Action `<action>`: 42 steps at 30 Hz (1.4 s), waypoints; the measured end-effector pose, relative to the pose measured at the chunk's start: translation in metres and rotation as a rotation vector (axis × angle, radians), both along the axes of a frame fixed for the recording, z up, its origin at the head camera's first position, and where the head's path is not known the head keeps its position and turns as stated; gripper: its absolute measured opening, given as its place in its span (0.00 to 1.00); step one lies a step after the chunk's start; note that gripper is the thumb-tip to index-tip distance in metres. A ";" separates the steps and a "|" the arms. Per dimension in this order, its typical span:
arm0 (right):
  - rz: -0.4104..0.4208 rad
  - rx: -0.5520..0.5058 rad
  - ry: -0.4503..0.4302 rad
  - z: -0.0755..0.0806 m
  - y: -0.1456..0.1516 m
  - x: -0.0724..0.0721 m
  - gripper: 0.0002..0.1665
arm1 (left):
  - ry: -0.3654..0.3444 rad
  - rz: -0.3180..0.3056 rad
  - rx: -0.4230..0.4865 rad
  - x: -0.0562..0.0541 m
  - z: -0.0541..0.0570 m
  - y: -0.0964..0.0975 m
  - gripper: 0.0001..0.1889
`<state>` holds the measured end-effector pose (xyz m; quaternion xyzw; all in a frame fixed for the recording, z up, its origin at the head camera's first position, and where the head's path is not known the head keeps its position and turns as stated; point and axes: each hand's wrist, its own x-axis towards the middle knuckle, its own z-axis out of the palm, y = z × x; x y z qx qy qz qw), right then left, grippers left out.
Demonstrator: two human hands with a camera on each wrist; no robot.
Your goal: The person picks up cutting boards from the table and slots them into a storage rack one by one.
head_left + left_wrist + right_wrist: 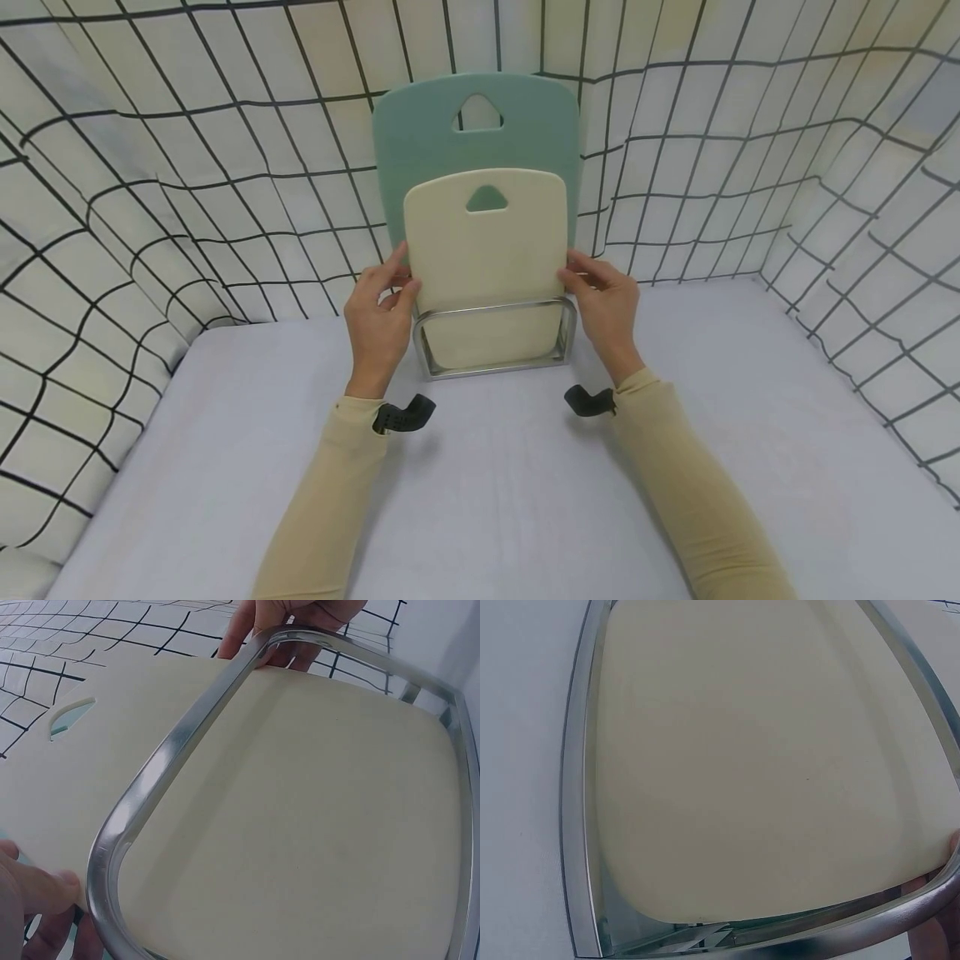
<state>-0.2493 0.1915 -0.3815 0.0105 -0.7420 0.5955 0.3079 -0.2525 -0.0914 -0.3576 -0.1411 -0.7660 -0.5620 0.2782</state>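
Note:
A cream cutting board (487,258) stands upright in a metal rack (495,367), its lower part behind the rack's front frame. Behind it rises a larger green cutting board (480,150), mostly covered by the cream one. My left hand (378,325) pinches the cream board's left edge just above the rack, thumb in front. On the opposite edge, my right hand (609,312) pinches at about the same height. The left wrist view has the thumb (56,889) on the board's near edge. In the right wrist view, fingers (930,930) show partly behind the frame.
A white table (480,500) lies under the rack. Black wire grid panels (262,175) line the back and both sides, with the green board close before the back one. A black wrist mount (405,414) sticks out inward from each sleeve.

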 end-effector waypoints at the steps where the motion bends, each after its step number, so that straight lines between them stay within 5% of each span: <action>1: 0.000 0.000 0.000 0.000 0.000 0.000 0.19 | 0.000 0.000 -0.002 0.000 0.000 0.000 0.27; 23: 0.014 0.021 -0.032 -0.001 0.000 0.005 0.18 | 0.007 0.000 -0.026 0.004 0.000 -0.004 0.26; 29: -0.001 -0.063 -0.024 -0.001 0.005 0.004 0.15 | 0.002 -0.008 -0.043 0.001 0.003 -0.006 0.26; 36: 0.034 -0.161 -0.082 0.001 0.005 0.003 0.15 | -0.022 0.083 0.017 0.002 0.000 -0.019 0.18; 42: 0.041 -0.190 -0.127 0.000 0.013 0.002 0.16 | -0.065 0.120 -0.018 0.001 -0.007 -0.033 0.17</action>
